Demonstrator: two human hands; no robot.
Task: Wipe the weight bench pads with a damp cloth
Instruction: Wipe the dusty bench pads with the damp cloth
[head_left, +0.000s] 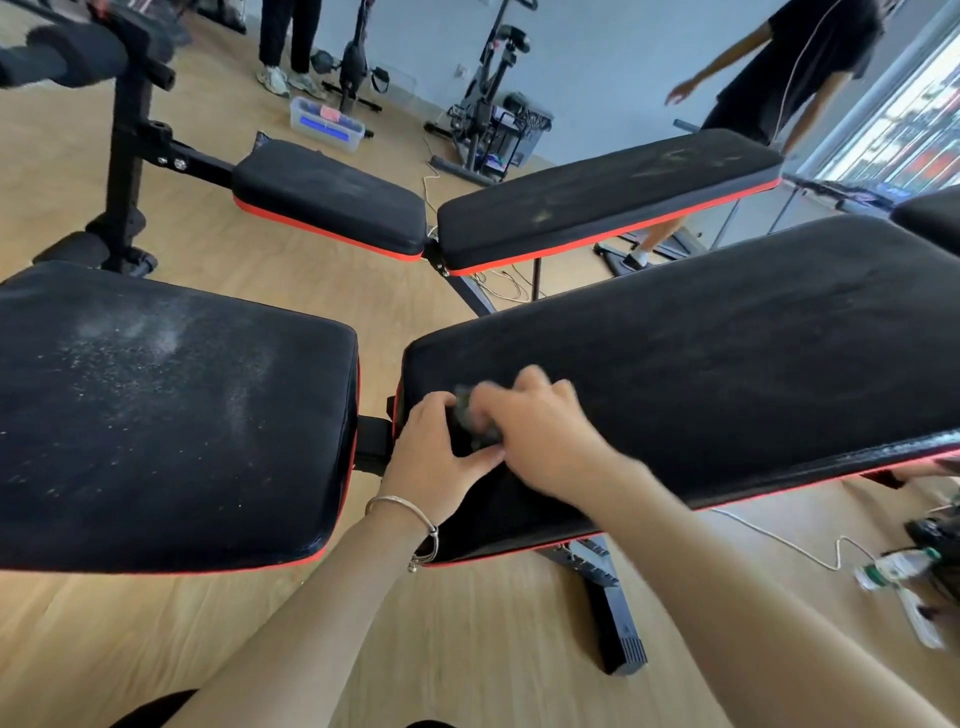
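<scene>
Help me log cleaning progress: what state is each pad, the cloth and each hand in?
near seat pad: dusty, white specks all over.
near back pad: dark, few specks visible.
far seat pad: faint dust film.
far back pad: pale smudges on top.
cloth: bunched, on the near back pad's end.
left hand: grips the cloth.
right hand: blurred, fingers curled over the cloth.

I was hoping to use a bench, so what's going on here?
A person is cleaning: their left hand and right hand hold a dark cloth on the back pad, at its end by the seat pad. That seat pad is speckled with white dust, and the second bench behind looks smudged too.
</scene>
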